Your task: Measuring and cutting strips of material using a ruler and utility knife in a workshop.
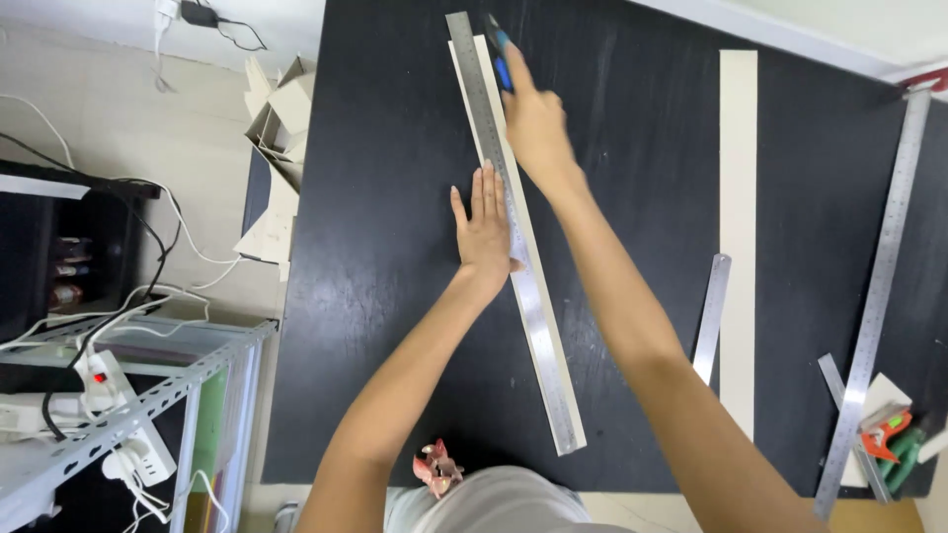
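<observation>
A long steel ruler (538, 336) lies diagonally on a cream cardboard strip (562, 367) on the black table (395, 296). My left hand (483, 232) presses flat on the ruler about midway, fingers stretched out. My right hand (533, 118) is farther up, right of the ruler, gripping a blue-handled utility knife (500, 54) whose tip sits at the ruler's edge near the strip's far end.
A second cream strip (737, 217) lies to the right, with a short steel ruler (711, 316) beside it. A long steel ruler (874, 306) and a square with orange and green tools (889, 439) sit at the right edge. Cardboard scraps (276, 128) and a metal shelf with cables (118, 395) are left.
</observation>
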